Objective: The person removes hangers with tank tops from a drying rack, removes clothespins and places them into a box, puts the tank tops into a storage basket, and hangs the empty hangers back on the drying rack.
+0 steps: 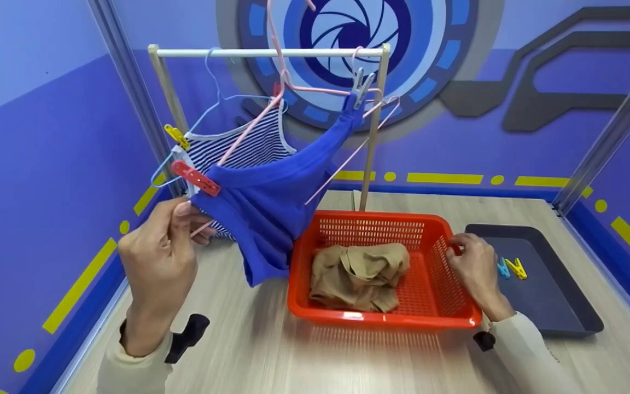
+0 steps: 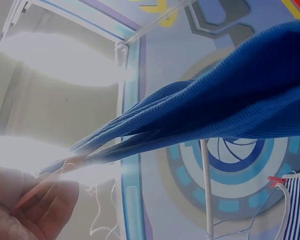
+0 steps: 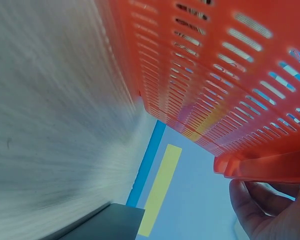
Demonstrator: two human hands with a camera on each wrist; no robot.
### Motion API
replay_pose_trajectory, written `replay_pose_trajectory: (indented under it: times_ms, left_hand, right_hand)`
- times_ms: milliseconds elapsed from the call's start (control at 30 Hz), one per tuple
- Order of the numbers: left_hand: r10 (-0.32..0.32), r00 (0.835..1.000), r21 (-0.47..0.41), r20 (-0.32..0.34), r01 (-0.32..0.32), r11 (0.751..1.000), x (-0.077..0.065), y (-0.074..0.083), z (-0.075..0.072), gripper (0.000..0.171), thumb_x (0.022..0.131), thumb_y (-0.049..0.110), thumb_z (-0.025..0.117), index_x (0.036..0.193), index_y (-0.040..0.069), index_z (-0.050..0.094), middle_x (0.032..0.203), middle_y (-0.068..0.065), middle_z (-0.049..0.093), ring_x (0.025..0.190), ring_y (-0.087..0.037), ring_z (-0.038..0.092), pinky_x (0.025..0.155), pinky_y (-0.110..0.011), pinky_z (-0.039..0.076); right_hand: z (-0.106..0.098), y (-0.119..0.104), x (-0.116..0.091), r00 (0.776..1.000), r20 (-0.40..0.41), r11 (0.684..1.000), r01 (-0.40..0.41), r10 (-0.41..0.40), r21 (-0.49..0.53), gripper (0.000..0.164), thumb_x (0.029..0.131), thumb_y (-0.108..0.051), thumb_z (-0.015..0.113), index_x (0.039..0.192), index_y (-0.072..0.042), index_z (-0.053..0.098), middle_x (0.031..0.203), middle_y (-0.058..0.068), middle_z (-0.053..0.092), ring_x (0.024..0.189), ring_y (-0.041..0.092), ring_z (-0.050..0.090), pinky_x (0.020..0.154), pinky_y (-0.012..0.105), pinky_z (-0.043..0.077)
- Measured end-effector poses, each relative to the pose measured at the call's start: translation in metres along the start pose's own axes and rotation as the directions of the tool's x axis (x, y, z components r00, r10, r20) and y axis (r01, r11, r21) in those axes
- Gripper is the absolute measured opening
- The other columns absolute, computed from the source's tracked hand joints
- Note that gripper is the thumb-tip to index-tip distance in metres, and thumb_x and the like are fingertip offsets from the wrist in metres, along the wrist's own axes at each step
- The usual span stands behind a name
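My left hand [image 1: 163,249] pinches the edge of a blue garment [image 1: 276,189] between thumb and fingers, just below a red clothespin [image 1: 197,178]. In the left wrist view, the blue fabric [image 2: 200,112] stretches from the fingertips toward the right. A pink hanger [image 1: 249,128] carries this garment, tilted down to the left, with a grey clothespin [image 1: 361,88] at the upper end. My right hand [image 1: 474,262] grips the right rim of a red basket [image 1: 383,318], its fingers curled over the edge. Inside the basket lies a crumpled tan cloth [image 1: 357,276].
Behind the blue garment, a striped top [image 1: 238,145] hangs from a light blue hanger [image 1: 214,101] with a yellow clothespin [image 1: 177,137]. The drying rack [image 1: 249,53] stands at the back. A dark tray [image 1: 553,298] at right holds blue and yellow clothespins [image 1: 516,268].
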State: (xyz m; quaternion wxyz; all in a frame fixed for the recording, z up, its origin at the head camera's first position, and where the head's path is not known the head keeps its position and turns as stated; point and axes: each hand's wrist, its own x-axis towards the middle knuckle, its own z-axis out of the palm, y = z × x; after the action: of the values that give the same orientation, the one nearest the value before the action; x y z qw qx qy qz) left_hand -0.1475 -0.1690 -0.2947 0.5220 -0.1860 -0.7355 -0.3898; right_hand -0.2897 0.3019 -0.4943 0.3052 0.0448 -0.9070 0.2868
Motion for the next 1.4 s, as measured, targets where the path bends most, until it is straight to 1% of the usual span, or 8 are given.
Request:
replay_pose_trajectory:
  times_ms: [200, 300, 567, 733, 933, 1167, 1267, 1400]
  left_hand:
    - [0.008, 0.998, 0.054, -0.062, -0.004, 0.999, -0.006, 0.006, -0.009, 0.022, 0.098, 0.009, 0.058, 0.089, -0.007, 0.069, 0.073, -0.015, 0.073, 0.057, -0.021, 0.068, 0.061, -0.006, 0.048]
    - [0.020, 0.996, 0.063, -0.088, -0.014, 0.998, -0.009, 0.007, -0.015, 0.027, 0.099, 0.014, 0.058, 0.087, -0.008, 0.069, 0.072, -0.015, 0.073, 0.055, -0.018, 0.068, 0.061, -0.007, 0.048]
    - [0.016, 0.989, -0.029, -0.146, -0.020, 0.999, -0.013, 0.011, -0.030, 0.026, 0.097, 0.009, 0.060, 0.083, -0.011, 0.068, 0.068, -0.020, 0.071, 0.058, -0.002, 0.067, 0.058, -0.009, 0.050]
    - [-0.021, 0.985, -0.102, -0.169, 0.003, 0.995, -0.015, 0.013, -0.040, 0.017, 0.094, -0.005, 0.059, 0.084, -0.016, 0.067, 0.068, -0.025, 0.069, 0.058, -0.002, 0.068, 0.056, -0.012, 0.052]
    - [-0.060, 0.980, -0.160, -0.188, 0.029, 0.987, -0.020, 0.012, -0.049, 0.015, 0.092, -0.010, 0.057, 0.086, -0.018, 0.068, 0.071, -0.019, 0.073, 0.057, -0.004, 0.069, 0.053, -0.014, 0.052]
    - [-0.026, 0.993, -0.215, -0.117, 0.000, 0.977, -0.020, 0.010, -0.040, 0.017, 0.094, -0.008, 0.056, 0.085, -0.018, 0.067, 0.072, -0.015, 0.073, 0.055, -0.004, 0.068, 0.050, -0.014, 0.051]
    - [0.000, 0.998, -0.230, -0.069, -0.016, 0.973, -0.018, 0.008, -0.029, 0.022, 0.096, 0.000, 0.057, 0.084, -0.015, 0.067, 0.070, -0.018, 0.072, 0.054, -0.004, 0.067, 0.051, -0.014, 0.051]
    - [0.065, 0.998, -0.237, -0.020, -0.068, 0.969, -0.018, 0.002, -0.008, 0.030, 0.099, 0.011, 0.057, 0.082, -0.011, 0.067, 0.066, -0.020, 0.070, 0.051, -0.005, 0.065, 0.051, -0.014, 0.051]
  right_hand:
    - [-0.001, -0.001, 0.000, 1.000, 0.013, 1.000, -0.013, 0.013, 0.001, 0.017, 0.081, -0.001, 0.070, 0.096, 0.006, 0.073, 0.101, 0.023, 0.070, 0.082, 0.037, 0.068, 0.070, 0.053, 0.058]
    - [-0.001, 0.000, -0.001, 1.000, 0.017, 1.000, -0.017, 0.017, 0.000, 0.017, 0.082, -0.002, 0.069, 0.097, 0.006, 0.073, 0.101, 0.023, 0.070, 0.082, 0.037, 0.067, 0.070, 0.054, 0.058]
    - [0.000, 0.000, 0.000, 1.000, -0.004, 1.000, 0.000, 0.000, -0.005, 0.016, 0.080, -0.001, 0.069, 0.093, 0.006, 0.073, 0.099, 0.022, 0.070, 0.081, 0.037, 0.067, 0.071, 0.054, 0.057]
    - [0.000, 0.000, 0.000, 1.000, 0.002, 1.000, -0.006, 0.006, -0.012, 0.016, 0.080, -0.002, 0.069, 0.094, 0.005, 0.073, 0.099, 0.022, 0.070, 0.082, 0.037, 0.067, 0.071, 0.054, 0.057]
    - [-0.001, -0.001, 0.000, 1.000, 0.010, 1.000, -0.018, 0.018, -0.019, 0.017, 0.080, -0.002, 0.069, 0.095, 0.005, 0.073, 0.100, 0.022, 0.070, 0.083, 0.037, 0.067, 0.072, 0.054, 0.057]
    - [-0.001, -0.002, -0.001, 0.999, 0.029, 0.999, -0.030, 0.030, -0.015, 0.017, 0.081, -0.002, 0.069, 0.096, 0.005, 0.073, 0.102, 0.022, 0.070, 0.084, 0.037, 0.067, 0.073, 0.054, 0.057]
    - [-0.002, -0.002, -0.001, 0.999, 0.023, 1.000, -0.025, 0.025, -0.012, 0.017, 0.080, -0.001, 0.069, 0.095, 0.005, 0.073, 0.101, 0.022, 0.070, 0.083, 0.037, 0.067, 0.072, 0.054, 0.057]
    - [-0.001, 0.000, 0.000, 1.000, 0.001, 1.000, -0.005, 0.005, -0.014, 0.015, 0.079, 0.000, 0.069, 0.093, 0.005, 0.073, 0.098, 0.022, 0.070, 0.081, 0.036, 0.067, 0.071, 0.054, 0.057]
